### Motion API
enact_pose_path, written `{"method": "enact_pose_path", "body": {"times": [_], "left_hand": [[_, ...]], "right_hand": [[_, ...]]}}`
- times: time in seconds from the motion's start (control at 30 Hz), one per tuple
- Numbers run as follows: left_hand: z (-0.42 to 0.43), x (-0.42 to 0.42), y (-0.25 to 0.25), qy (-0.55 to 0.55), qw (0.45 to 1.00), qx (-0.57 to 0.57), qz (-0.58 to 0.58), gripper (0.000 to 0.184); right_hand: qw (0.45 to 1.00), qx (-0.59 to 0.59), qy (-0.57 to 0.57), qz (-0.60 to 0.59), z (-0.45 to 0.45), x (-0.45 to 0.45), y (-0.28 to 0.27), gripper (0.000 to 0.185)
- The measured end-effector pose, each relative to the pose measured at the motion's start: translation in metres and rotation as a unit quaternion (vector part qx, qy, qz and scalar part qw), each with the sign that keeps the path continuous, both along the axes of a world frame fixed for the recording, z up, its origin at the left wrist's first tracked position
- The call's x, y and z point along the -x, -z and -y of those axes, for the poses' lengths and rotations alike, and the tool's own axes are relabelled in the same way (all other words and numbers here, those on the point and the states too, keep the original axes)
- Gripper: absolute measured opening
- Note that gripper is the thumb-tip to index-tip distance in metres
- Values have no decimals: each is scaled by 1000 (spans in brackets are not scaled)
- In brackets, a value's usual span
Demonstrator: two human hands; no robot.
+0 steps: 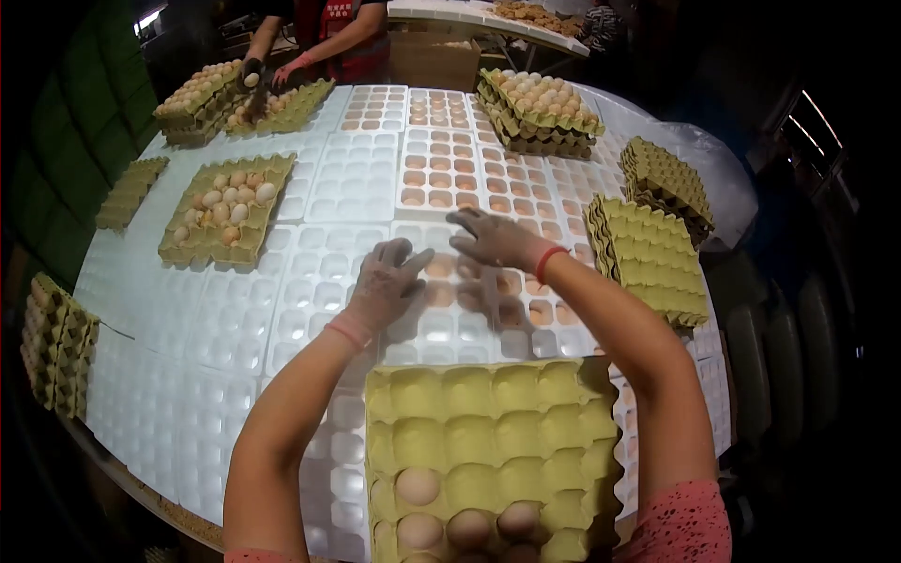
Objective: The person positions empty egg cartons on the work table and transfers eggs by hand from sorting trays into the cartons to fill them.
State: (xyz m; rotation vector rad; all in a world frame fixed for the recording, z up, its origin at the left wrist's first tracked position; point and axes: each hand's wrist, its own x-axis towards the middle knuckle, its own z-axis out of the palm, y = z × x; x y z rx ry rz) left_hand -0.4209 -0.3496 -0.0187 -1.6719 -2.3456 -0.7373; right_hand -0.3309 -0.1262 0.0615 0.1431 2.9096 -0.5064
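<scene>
Both hands wear thin translucent gloves and reach over a white foam tray [441, 327] with square cups, some of them holding eggs. My left hand [383, 281] is over the tray's left part, fingers apart, with nothing seen in it. My right hand [490, 238] hovers at the tray's upper edge with its fingers apart and no egg visible in them. Eggs [439, 295] lie in cups between and below the hands. Nearest me, a yellow-green egg carton [507, 408] has bare cups at its top and several eggs [418, 486] at its lower left.
Filled foam trays [439, 169] lie beyond my hands. A carton with eggs [228, 208] is at the left, stacked cartons [648, 258] at the right, and an egg-topped stack [540, 103] at the back right. Across the table a co-worker [343, 42] handles eggs over a carton.
</scene>
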Motion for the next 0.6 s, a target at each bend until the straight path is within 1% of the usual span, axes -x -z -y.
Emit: {"method": "enact_pose_path", "body": {"times": [0.03, 0.07, 0.1, 0.13, 0.17, 0.2, 0.23, 0.27, 0.3, 0.33, 0.37, 0.4, 0.43, 0.47, 0.5, 0.53, 0.57, 0.6], "left_hand": [[6, -5, 0, 12, 998, -1, -61, 52], [13, -10, 2, 23, 992, -4, -123, 51], [14, -3, 19, 56, 997, 16, -58, 48], [16, 2, 34, 87, 996, 33, 3, 45], [22, -10, 5, 27, 954, 23, 298, 47], [34, -18, -14, -23, 915, -15, 402, 50], [46, -22, -24, -18, 936, -110, 335, 52], [59, -33, -46, -53, 938, -156, 304, 52], [74, -44, -58, -25, 907, -256, 332, 50], [93, -62, -81, -44, 895, -281, 343, 51], [114, -87, -105, -18, 881, -302, 364, 51], [134, -109, -123, -2, 911, -250, 329, 51], [150, -137, -143, 36, 934, -209, 286, 53], [165, -153, -152, 65, 974, -132, 171, 57], [172, -173, -175, 63, 993, -22, 96, 62], [176, -185, -176, 75, 996, 33, 23, 67], [179, -194, -175, 96, 992, 86, 3, 67], [181, -199, -171, 115, 984, 138, -17, 67]], "right_hand": [[998, 30, 0, -59, 6, -17, -23, 58], [994, 97, 20, -40, 27, -38, -67, 56], [991, 84, -22, -101, 28, -53, -70, 53], [989, 122, 6, -84, 48, -74, -97, 52], [984, 99, 25, -144, 67, -101, -111, 49], [964, 183, -70, -182, 72, -116, -114, 45], [975, 160, -92, -124, 94, -143, -145, 41], [966, 170, -154, -121, 108, -166, -142, 38], [951, 184, -217, -124, 125, -194, -150, 39], [949, 116, -258, -136, 142, -222, -146, 41], [961, 50, -254, -102, 158, -246, -149, 42], [960, -17, -258, -112, 170, -266, -140, 42], [960, -58, -244, -127, 179, -284, -120, 39], [957, -99, -231, -142, 184, -296, -103, 36], [956, -102, -231, -147, 182, -302, -101, 36], [973, 12, -163, -164, 178, -305, -101, 34], [971, 127, -94, -177, 176, -308, -105, 32], [924, 335, -3, -185, 180, -312, -119, 34]]}}
